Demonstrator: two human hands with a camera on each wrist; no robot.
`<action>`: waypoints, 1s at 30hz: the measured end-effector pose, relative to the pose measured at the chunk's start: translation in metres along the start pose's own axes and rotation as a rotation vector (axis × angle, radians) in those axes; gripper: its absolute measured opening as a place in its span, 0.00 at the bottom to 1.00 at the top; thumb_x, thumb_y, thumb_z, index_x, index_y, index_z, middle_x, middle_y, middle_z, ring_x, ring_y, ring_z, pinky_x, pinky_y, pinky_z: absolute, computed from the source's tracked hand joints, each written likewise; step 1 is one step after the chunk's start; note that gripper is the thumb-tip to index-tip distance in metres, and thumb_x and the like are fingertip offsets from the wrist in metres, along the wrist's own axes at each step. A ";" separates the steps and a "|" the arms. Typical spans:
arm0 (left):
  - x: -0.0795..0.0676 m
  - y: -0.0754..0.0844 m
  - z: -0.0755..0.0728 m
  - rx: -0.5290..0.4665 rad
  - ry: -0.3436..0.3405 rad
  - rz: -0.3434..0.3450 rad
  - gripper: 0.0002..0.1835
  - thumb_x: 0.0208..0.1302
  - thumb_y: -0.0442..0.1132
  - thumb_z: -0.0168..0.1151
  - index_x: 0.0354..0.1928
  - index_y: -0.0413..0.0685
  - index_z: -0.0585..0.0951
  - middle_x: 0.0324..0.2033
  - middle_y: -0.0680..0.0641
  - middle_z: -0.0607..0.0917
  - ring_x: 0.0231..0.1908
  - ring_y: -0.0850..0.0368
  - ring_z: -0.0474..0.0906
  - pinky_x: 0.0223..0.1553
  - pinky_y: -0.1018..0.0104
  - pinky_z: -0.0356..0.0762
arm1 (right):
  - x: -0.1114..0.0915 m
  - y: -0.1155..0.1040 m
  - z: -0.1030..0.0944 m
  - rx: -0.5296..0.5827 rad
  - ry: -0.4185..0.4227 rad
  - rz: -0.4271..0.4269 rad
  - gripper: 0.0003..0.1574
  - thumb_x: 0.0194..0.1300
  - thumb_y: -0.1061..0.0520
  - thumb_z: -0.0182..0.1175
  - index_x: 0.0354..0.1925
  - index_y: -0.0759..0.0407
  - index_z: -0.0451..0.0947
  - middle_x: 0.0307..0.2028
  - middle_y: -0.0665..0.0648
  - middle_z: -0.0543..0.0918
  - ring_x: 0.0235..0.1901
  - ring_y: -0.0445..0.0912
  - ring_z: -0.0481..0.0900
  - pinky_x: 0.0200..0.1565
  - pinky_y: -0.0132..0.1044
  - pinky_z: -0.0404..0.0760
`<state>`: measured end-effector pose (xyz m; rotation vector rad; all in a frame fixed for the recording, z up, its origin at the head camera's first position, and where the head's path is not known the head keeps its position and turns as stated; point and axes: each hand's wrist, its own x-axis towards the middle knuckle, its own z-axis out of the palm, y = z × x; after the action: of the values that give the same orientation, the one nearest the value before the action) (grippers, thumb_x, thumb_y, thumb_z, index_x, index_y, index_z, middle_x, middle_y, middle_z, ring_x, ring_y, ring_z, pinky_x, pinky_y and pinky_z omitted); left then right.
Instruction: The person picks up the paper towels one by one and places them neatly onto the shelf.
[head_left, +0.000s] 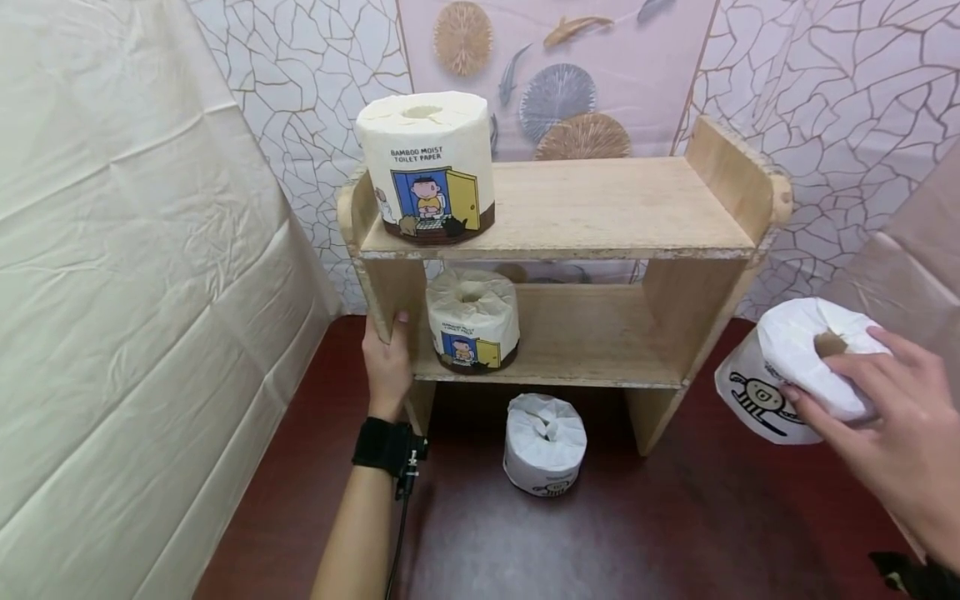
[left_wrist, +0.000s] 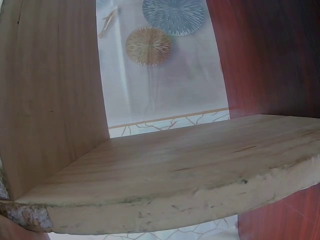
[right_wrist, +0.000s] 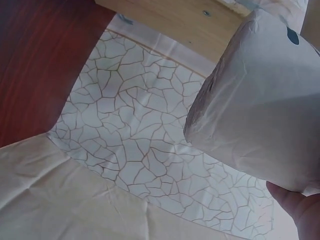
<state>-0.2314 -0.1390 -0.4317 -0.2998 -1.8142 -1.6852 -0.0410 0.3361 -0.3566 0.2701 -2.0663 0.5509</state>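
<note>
At the right, clear of the tabletop, my right hand (head_left: pixel 900 408) grips a white wrapped toilet paper roll (head_left: pixel 795 383) (right_wrist: pixel 260 105), its thumb on the near side and fingers by the core hole. The roll is tilted and has a black cartoon print. My left hand (head_left: pixel 387 367) holds the left side panel of a wooden shelf (head_left: pixel 585 208) (left_wrist: pixel 165 175), thumb on the inner face; its other fingers are hidden. A cream toilet paper roll (head_left: pixel 427 167) stands at the left of the top board, another cream roll (head_left: pixel 474 321) at the left of the middle board.
A second white roll (head_left: pixel 546 446) stands on the dark red table (head_left: pixel 510 542) in front of the shelf's lower opening. Cream cloth (head_left: pixel 150 292) walls the left side, and patterned cloth (head_left: pixel 315 100) hangs behind the shelf.
</note>
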 end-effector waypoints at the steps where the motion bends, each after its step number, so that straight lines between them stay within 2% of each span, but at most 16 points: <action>1: 0.000 0.000 0.000 -0.005 0.000 -0.003 0.25 0.81 0.36 0.57 0.75 0.38 0.70 0.62 0.31 0.80 0.61 0.39 0.77 0.61 0.44 0.73 | 0.001 -0.001 0.000 0.003 0.009 -0.001 0.59 0.64 0.16 0.57 0.34 0.74 0.80 0.37 0.48 0.82 0.66 0.65 0.73 0.71 0.30 0.58; 3: 0.001 0.000 0.001 -0.001 0.000 -0.010 0.25 0.81 0.36 0.57 0.74 0.39 0.71 0.62 0.32 0.81 0.59 0.40 0.78 0.60 0.46 0.73 | 0.004 -0.002 -0.001 0.004 0.012 -0.013 0.59 0.65 0.16 0.57 0.34 0.75 0.80 0.36 0.50 0.82 0.66 0.66 0.73 0.72 0.32 0.58; 4: 0.002 -0.001 0.001 0.005 -0.001 -0.010 0.24 0.81 0.37 0.57 0.74 0.40 0.71 0.61 0.32 0.81 0.58 0.41 0.78 0.59 0.48 0.74 | 0.005 -0.003 -0.001 0.001 0.014 -0.017 0.59 0.65 0.16 0.56 0.34 0.76 0.80 0.34 0.56 0.81 0.67 0.65 0.73 0.72 0.33 0.58; 7: 0.002 -0.003 0.001 0.015 0.002 0.003 0.23 0.81 0.41 0.58 0.72 0.41 0.73 0.58 0.35 0.83 0.54 0.46 0.79 0.55 0.53 0.74 | 0.008 -0.005 -0.002 0.003 0.027 -0.032 0.59 0.66 0.17 0.57 0.34 0.76 0.79 0.31 0.61 0.80 0.66 0.67 0.73 0.73 0.35 0.58; 9: 0.002 -0.003 0.001 0.021 0.003 0.006 0.23 0.81 0.42 0.58 0.71 0.40 0.74 0.57 0.35 0.83 0.53 0.46 0.80 0.55 0.53 0.75 | 0.008 -0.005 -0.002 0.009 0.034 -0.035 0.59 0.65 0.17 0.58 0.33 0.76 0.80 0.36 0.42 0.81 0.67 0.65 0.73 0.73 0.34 0.58; 12: 0.002 -0.002 0.003 0.020 0.007 0.009 0.24 0.80 0.42 0.59 0.70 0.38 0.74 0.58 0.34 0.83 0.54 0.45 0.80 0.56 0.51 0.75 | 0.009 -0.004 -0.003 0.018 0.040 -0.046 0.58 0.65 0.18 0.59 0.33 0.76 0.80 0.46 0.21 0.74 0.68 0.63 0.73 0.73 0.34 0.58; 15: 0.002 -0.002 0.004 0.013 0.010 0.011 0.24 0.80 0.41 0.59 0.71 0.38 0.73 0.58 0.34 0.83 0.55 0.44 0.80 0.57 0.49 0.75 | 0.010 -0.005 -0.005 0.026 0.049 -0.058 0.56 0.64 0.18 0.60 0.32 0.75 0.81 0.44 0.24 0.77 0.69 0.57 0.74 0.72 0.34 0.59; 19: 0.001 -0.004 0.008 0.010 0.006 0.010 0.24 0.80 0.42 0.58 0.72 0.40 0.73 0.58 0.35 0.84 0.55 0.45 0.81 0.56 0.49 0.76 | 0.015 -0.010 -0.010 0.057 0.045 -0.046 0.56 0.63 0.19 0.62 0.32 0.75 0.80 0.42 0.24 0.79 0.71 0.43 0.71 0.73 0.35 0.59; 20: 0.001 -0.005 0.009 0.009 0.001 0.009 0.24 0.81 0.42 0.58 0.72 0.40 0.73 0.59 0.35 0.83 0.55 0.44 0.81 0.56 0.49 0.76 | 0.017 -0.011 -0.011 0.070 0.046 -0.037 0.56 0.62 0.19 0.62 0.32 0.75 0.80 0.45 0.19 0.75 0.71 0.39 0.70 0.73 0.35 0.59; 22: -0.001 -0.005 0.011 0.008 -0.003 0.003 0.25 0.81 0.42 0.58 0.72 0.40 0.73 0.59 0.34 0.83 0.55 0.44 0.81 0.56 0.48 0.76 | 0.020 -0.014 -0.014 0.083 0.036 -0.017 0.57 0.62 0.18 0.62 0.32 0.76 0.80 0.46 0.15 0.73 0.71 0.33 0.67 0.74 0.34 0.58; 30: -0.005 -0.003 0.013 0.028 0.011 -0.005 0.25 0.81 0.44 0.59 0.72 0.41 0.73 0.58 0.34 0.84 0.54 0.43 0.81 0.55 0.46 0.76 | 0.028 -0.016 -0.019 0.153 0.048 0.025 0.59 0.58 0.17 0.64 0.31 0.78 0.77 0.46 0.17 0.75 0.70 0.33 0.67 0.74 0.35 0.58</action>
<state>-0.2330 -0.1261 -0.4369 -0.2735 -1.8297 -1.6606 -0.0349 0.3318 -0.3198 0.3185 -1.9867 0.7258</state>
